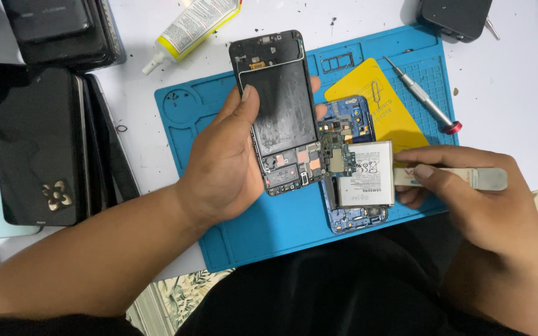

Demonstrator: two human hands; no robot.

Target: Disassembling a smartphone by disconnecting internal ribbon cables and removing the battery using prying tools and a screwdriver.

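Note:
My left hand (222, 165) grips an opened phone screen frame (279, 109), dark inner side up, held above the blue work mat (244, 230). A blue phone mid-frame (353, 214) lies on the mat to its right, with a circuit board (336, 149) and a silver battery (366, 174) half lifted out. My right hand (477, 202) pinches a flat white pry tool (468, 178) whose tip points at the battery's right edge.
A yellow card (378, 93) and a red-capped screwdriver (423, 96) lie on the mat's far right. A glue tube (191, 28) lies beyond the mat. Stacked dark phones (45, 143) stand at the left, and a black box (456, 15) at the top right.

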